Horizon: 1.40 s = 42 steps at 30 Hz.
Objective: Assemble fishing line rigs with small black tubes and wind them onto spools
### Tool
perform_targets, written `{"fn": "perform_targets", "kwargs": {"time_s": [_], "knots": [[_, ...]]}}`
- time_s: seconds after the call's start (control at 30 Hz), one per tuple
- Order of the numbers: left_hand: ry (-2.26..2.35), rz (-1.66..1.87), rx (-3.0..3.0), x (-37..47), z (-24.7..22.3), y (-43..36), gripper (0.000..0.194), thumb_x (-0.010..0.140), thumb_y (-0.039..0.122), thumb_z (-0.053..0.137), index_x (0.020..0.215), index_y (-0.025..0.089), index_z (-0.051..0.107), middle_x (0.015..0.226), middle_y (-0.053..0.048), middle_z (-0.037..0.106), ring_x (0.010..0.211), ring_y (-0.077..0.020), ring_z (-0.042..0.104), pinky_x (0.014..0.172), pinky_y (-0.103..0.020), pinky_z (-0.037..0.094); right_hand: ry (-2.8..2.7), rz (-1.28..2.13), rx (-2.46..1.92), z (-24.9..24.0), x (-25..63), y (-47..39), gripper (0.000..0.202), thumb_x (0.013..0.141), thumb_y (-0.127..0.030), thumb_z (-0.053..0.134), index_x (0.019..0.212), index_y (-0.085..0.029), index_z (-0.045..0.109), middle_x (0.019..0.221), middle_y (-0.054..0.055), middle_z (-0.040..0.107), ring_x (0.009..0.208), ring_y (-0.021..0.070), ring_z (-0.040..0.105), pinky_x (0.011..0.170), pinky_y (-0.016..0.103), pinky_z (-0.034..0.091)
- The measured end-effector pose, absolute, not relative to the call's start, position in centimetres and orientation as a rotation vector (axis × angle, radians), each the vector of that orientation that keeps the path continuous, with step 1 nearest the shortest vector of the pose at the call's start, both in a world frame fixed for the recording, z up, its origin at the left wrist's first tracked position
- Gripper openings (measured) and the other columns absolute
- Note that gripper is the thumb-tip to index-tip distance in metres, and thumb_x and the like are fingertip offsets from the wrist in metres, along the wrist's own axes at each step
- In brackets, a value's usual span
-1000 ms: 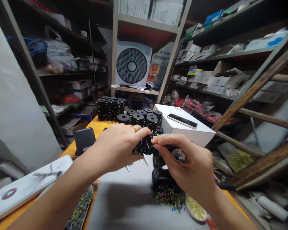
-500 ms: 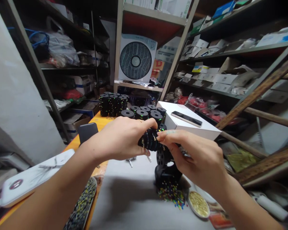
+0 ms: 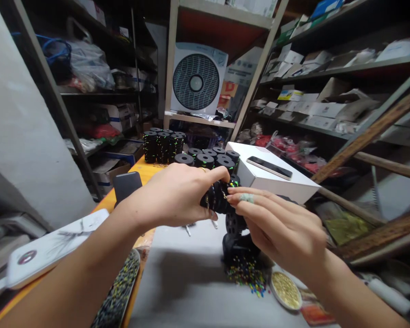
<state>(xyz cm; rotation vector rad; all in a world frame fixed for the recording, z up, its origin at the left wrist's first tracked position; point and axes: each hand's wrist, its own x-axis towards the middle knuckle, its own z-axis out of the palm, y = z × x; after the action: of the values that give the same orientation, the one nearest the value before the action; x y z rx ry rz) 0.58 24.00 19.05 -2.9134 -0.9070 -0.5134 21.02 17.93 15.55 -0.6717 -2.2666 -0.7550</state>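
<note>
My left hand [image 3: 177,193] is wrapped round a black foam spool [image 3: 219,199] wound with line and small gold-coloured metal bits. The spool is held sideways above the table. At its right end, my right hand [image 3: 287,228] presses its fingertips close together against the surface; what they pinch is too small to make out. Its thumb is mostly hidden. Below, on the grey work surface [image 3: 177,291], are a black round-holed piece [image 3: 234,224] and a heap of coloured beads [image 3: 248,275]. A dish of small gold-coloured parts [image 3: 286,290] lies near my right forearm.
Several finished-looking black spools [image 3: 162,146] stand at the back. A white box [image 3: 276,182] with a phone [image 3: 269,167] on it stands right of them. To the left are a tray of dark and yellow pieces [image 3: 121,284], a dark upright object [image 3: 127,186] and a white device [image 3: 54,248].
My right hand's fingers have straightened and lie flatter at the spool's end. My left hand keeps its hold. The whole view has shifted slightly.
</note>
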Motion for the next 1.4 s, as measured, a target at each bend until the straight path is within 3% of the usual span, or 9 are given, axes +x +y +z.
{"fn": "perform_targets", "kwargs": {"time_s": [0.13, 0.4, 0.63, 0.77, 0.87, 0.93, 1.0, 1.2, 1.4], "knots": [[-0.896, -0.535, -2.921, 0.6, 19.0, 24.0, 0.041, 0.078, 0.034, 0.066, 0.116, 0.027, 0.052, 0.099, 0.0, 0.074, 0.087, -0.0244, 0.071, 0.063, -0.029, 0.047, -2.294, -0.904, -0.6, 15.8, 20.8, 17.9, 0.013, 0.091, -0.001, 0.05, 0.091, -0.008, 0.06, 0.085, 0.015, 0.073, 0.095, 0.0262, 0.072, 0.083, 0.034, 0.061], [-0.879, -0.541, -2.921, 0.5, 18.9, 24.0, 0.037, 0.078, 0.034, 0.066, 0.111, 0.026, 0.053, 0.098, 0.0, 0.074, 0.084, -0.0232, 0.071, 0.06, -0.028, 0.046, -2.362, -1.084, -0.547, 15.3, 21.1, 17.5, 0.012, 0.089, 0.0, 0.056, 0.099, -0.001, 0.063, 0.089, 0.017, 0.074, 0.111, 0.0352, 0.065, 0.092, 0.042, 0.059], [-0.921, -0.507, -2.925, 0.6, 18.9, 24.0, 0.049, 0.079, 0.038, 0.065, 0.124, 0.027, 0.049, 0.107, -0.004, 0.074, 0.096, -0.0269, 0.07, 0.071, -0.031, 0.049, -2.461, -1.337, -0.718, 13.7, 21.6, 15.8, 0.034, 0.092, 0.002, 0.04, 0.12, 0.007, 0.057, 0.125, 0.029, 0.061, 0.132, 0.035, 0.047, 0.106, 0.042, 0.048], [-0.934, -0.469, -2.88, 0.6, 18.9, 24.0, 0.053, 0.079, 0.043, 0.064, 0.126, 0.026, 0.046, 0.096, -0.005, 0.075, 0.086, -0.0272, 0.071, 0.065, -0.031, 0.046, -2.487, -1.259, -0.925, 11.8, 22.0, 14.2, 0.049, 0.091, 0.003, 0.031, 0.136, -0.004, 0.049, 0.141, 0.019, 0.052, 0.139, 0.0287, 0.038, 0.107, 0.043, 0.042], [-0.964, -0.465, -2.839, 0.5, 18.8, 24.0, 0.055, 0.077, 0.045, 0.065, 0.124, 0.023, 0.046, 0.095, -0.007, 0.075, 0.084, -0.0291, 0.071, 0.062, -0.031, 0.044, -2.44, -1.054, -0.985, 9.4, 22.3, 13.0, 0.045, 0.092, 0.0, 0.035, 0.126, -0.017, 0.06, 0.126, 0.009, 0.064, 0.122, 0.0256, 0.051, 0.097, 0.041, 0.045], [-0.967, -0.469, -2.821, 0.4, 18.7, 24.0, 0.056, 0.076, 0.047, 0.066, 0.121, 0.022, 0.046, 0.092, -0.007, 0.074, 0.081, -0.0291, 0.07, 0.06, -0.03, 0.043, -2.361, -0.749, -1.19, 7.4, 22.4, 12.5, 0.031, 0.093, -0.006, 0.042, 0.099, -0.02, 0.069, 0.097, 0.008, 0.069, 0.093, 0.0239, 0.058, 0.077, 0.038, 0.049], [-0.963, -0.474, -2.809, 0.4, 18.7, 24.0, 0.055, 0.075, 0.048, 0.067, 0.119, 0.022, 0.047, 0.083, -0.004, 0.072, 0.074, -0.0268, 0.069, 0.057, -0.029, 0.041, -2.315, -0.444, -1.379, 5.7, 22.4, 12.3, 0.022, 0.091, -0.013, 0.05, 0.08, -0.021, 0.067, 0.081, 0.006, 0.063, 0.077, 0.0226, 0.055, 0.064, 0.035, 0.046], [-0.944, -0.506, -2.815, 0.5, 18.7, 24.0, 0.049, 0.075, 0.045, 0.069, 0.115, 0.023, 0.049, 0.081, 0.002, 0.068, 0.064, -0.0199, 0.065, 0.056, -0.028, 0.039, -2.183, -0.098, -1.561, 2.9, 22.6, 12.5, 0.012, 0.085, -0.012, 0.06, 0.083, -0.022, 0.065, 0.084, 0.006, 0.061, 0.084, 0.0263, 0.055, 0.069, 0.039, 0.047], [-0.935, -0.528, -2.811, 0.3, 18.6, 23.9, 0.048, 0.076, 0.042, 0.07, 0.115, 0.023, 0.048, 0.096, 0.0, 0.069, 0.071, -0.0207, 0.066, 0.06, -0.03, 0.042, -2.27, -0.238, -1.487, 2.5, 22.1, 12.4, 0.019, 0.089, -0.009, 0.049, 0.081, -0.02, 0.061, 0.081, 0.007, 0.06, 0.078, 0.0253, 0.056, 0.065, 0.036, 0.048]]}}
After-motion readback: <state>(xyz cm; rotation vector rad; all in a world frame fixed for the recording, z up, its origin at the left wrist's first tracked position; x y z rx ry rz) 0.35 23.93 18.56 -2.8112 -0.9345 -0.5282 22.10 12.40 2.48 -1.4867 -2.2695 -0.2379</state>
